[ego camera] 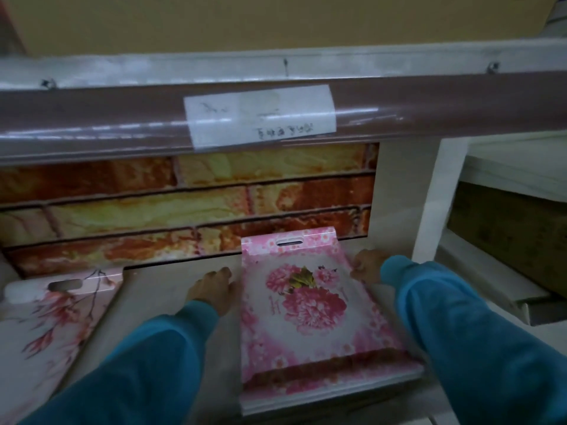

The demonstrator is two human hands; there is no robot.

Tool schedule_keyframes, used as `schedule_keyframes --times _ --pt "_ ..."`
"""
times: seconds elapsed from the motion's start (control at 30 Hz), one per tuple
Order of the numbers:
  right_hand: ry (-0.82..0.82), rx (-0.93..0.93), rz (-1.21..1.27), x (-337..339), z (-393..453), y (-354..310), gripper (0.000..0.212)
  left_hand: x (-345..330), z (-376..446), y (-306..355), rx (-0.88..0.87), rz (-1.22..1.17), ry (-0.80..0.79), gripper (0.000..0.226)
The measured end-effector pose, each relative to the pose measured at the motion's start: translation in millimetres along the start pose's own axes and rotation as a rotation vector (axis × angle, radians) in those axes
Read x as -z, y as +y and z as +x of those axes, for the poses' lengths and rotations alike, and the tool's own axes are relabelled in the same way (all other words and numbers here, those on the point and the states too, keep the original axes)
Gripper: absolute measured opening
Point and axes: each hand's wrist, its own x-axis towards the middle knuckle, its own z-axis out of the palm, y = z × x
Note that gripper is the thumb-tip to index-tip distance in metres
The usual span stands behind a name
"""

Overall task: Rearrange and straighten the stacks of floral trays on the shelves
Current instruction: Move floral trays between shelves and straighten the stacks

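stacks: two | pink peony stack [310,302]: left hand [211,289], right hand [366,265] flank; fingers' grip unclear | branch-print stack [52,320]: apart

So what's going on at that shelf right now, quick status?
Left hand and right hand press either side of the pink peony tray stack. Blossom tray stack lies apart, left. Nothing in the way.

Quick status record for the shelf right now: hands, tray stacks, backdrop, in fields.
left hand: against the left edge of the pink peony tray stack
right hand: at the stack's right edge, near its far end
peony stack: several trays, handle slot away from the person
blossom-branch tray: apart, at far left, untouched
backdrop: brick-pattern panel
shelf rail: paper label, writing unreadable
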Motion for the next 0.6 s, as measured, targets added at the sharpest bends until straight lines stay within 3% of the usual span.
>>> schedule_keyframes --times 0.13,0.27,0.37,0.47,0.6 --pt "0.118 0.102 0.050 25 -6 -40 0.028 24 -3 -54 0.065 0.029 0.033 0.041" --pt "0.191 0.231 0.076 21 -15 -130 0.021 49 -12 -127 0.112 0.107 0.056 0.041" --pt "0.156 0.335 0.094 1 -22 -209 0.009 69 -19 -186 0.164 0.070 0.049 0.042" --pt "0.099 0.411 0.097 -24 -20 -290 0.020 87 -26 -253 0.231 0.038 0.060 0.046" --pt "-0.023 0.450 0.121 -60 -21 -399 0.020 101 -50 -350 0.350 0.091 0.054 0.046"
